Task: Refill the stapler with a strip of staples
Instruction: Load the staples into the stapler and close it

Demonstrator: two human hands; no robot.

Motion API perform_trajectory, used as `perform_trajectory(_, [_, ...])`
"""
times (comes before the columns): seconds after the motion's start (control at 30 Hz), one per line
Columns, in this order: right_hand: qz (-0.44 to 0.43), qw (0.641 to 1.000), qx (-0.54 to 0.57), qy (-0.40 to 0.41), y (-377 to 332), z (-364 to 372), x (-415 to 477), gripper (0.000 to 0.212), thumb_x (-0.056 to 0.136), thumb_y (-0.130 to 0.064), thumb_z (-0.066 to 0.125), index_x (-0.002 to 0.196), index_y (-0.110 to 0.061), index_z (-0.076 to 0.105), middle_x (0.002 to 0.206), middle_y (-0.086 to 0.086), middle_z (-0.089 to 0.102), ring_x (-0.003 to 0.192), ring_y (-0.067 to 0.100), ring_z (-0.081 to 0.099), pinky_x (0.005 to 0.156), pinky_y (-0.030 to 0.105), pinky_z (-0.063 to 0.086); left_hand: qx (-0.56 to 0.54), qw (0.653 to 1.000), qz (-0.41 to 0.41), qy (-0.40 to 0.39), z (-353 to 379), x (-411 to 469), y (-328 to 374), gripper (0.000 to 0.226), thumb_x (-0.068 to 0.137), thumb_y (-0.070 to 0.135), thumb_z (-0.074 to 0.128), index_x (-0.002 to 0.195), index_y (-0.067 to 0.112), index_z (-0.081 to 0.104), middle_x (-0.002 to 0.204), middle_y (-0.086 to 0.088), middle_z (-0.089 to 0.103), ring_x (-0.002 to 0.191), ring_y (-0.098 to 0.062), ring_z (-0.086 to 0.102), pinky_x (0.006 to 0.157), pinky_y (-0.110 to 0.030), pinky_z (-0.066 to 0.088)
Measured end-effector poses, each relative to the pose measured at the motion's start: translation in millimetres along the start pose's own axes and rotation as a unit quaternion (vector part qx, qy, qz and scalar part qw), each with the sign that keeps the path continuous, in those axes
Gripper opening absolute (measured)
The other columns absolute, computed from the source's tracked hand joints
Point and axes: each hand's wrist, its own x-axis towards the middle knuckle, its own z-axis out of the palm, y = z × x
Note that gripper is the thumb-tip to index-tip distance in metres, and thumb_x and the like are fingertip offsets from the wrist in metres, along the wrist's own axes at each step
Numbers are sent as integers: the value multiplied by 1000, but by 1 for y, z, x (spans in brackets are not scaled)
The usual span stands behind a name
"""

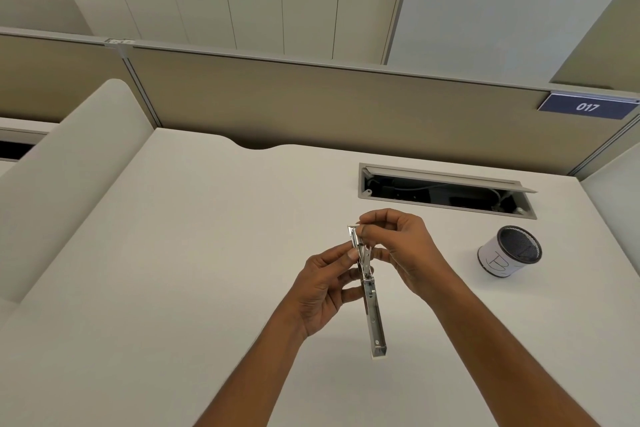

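Blue sign (pixel 587 107): reads 017 in white numerals, on the top edge of the partition (pixel 311 104), off to my right.
Mesh cup (pixel 509 251): my view shows a hand-drawn mark on its white paper wrap (pixel 495 262), perhaps a letter; I cannot read it.

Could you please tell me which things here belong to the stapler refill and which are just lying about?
In the job: stapler, left hand, right hand.
Lying about: mesh pen cup, open cable hatch, sign 017.

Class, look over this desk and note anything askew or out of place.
The cable hatch in the desk stands open, its flap raised and cables showing. Otherwise nothing stands out; the mesh cup looks upright.
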Motion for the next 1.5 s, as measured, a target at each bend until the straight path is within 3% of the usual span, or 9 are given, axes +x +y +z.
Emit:
perform_trajectory(0.2, [4,1000,3,-6,1,0,-2,16,84,-5,77,101,-4,74,94,16,78,76,21,73,66,28,59,6,1000,5,2,-1,-1,0,49,73,35,92,116,15,80,108,-5,79,87,-17,74,72,-34,62])
perform_trajectory(0.4, [16,999,-24,-33,-1,-3,-3,24,83,5,73,106,-3,72,106,23,73,85,26,72,73,32,61,4,1000,5,5,-1,-2,-1,49,76,34,91,119,15,78,107,-4,79,88,-16,74,72,-34,62])
perform_trajectory(0.57, [10,1000,-23,-17,0,-2,-3,18,83,2,73,101,-1,73,91,19,77,74,22,70,66,29,61,4,1000,0,0,0,-4,-4,48,77,33,90,119,14,78,109,-5,79,88,-16,74,72,-34,62])
perform_trajectory(0.77, [-12,999,-27,-13,1,-3,-8,13,86,-12,78,99,-10,77,98,14,78,86,25,73,83,39,59,3,1000,5,5,1,-8,-3,47,76,33,91,118,15,79,106,-5,79,88,-16,74,73,-34,62])
perform_trajectory(0.97, [-162,979,-120,11,1,-12,-45,10,91,-14,74,95,-22,79,93,-3,78,83,16,74,70,24,58,-18,999,5,28,-2,-13,-2,33,88,21,77,120,13,78,106,-7,78,86,-17,74,72,-34,62])
perform_trajectory(1.13, [-276,934,-226,0,8,-9,-65,14,87,-6,76,97,-16,80,93,-4,75,86,21,72,74,31,60,0,1000,8,16,1,-15,-4,47,82,29,84,125,12,75,110,-6,76,95,-17,72,75,-34,61])
perform_trajectory(1.33, [-325,899,-293,23,10,-9,-67,14,88,-5,75,97,-15,80,90,-4,74,86,16,71,74,35,59,6,1000,10,8,2,-17,-7,50,82,32,86,126,13,74,109,-5,75,100,-19,70,79,-37,61])
perform_trajectory(1.5, [-318,886,-336,19,9,-3,-64,15,89,-1,72,93,-14,78,86,-4,71,82,12,68,73,35,59,6,1000,9,1,4,-20,-9,45,87,28,82,127,10,73,114,-10,70,98,-20,70,79,-37,60])
